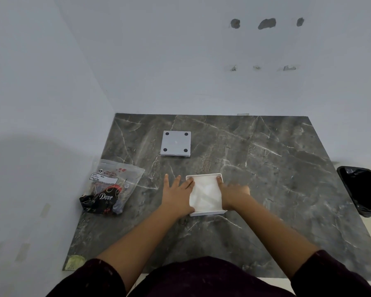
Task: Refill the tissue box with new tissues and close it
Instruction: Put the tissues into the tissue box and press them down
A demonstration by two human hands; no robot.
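Note:
A white square tissue box (208, 212) stands open on the dark marble table, with white tissues (205, 195) lying inside it. My left hand (177, 196) rests flat at the box's left side, fingers spread, some fingertips on the tissues at the far-left corner. On the box's right side, my right hand (234, 195) presses down, one fingertip at the far-right corner. The box's grey lid (175, 143), a square panel with dark round pads at its corners, lies apart on the table behind the box.
A clear plastic tissue packet (114, 185) with a crumpled dark wrapper inside lies at the table's left edge, near the wall. A black bin (362, 189) stands beyond the table's right edge. White walls close the back and left.

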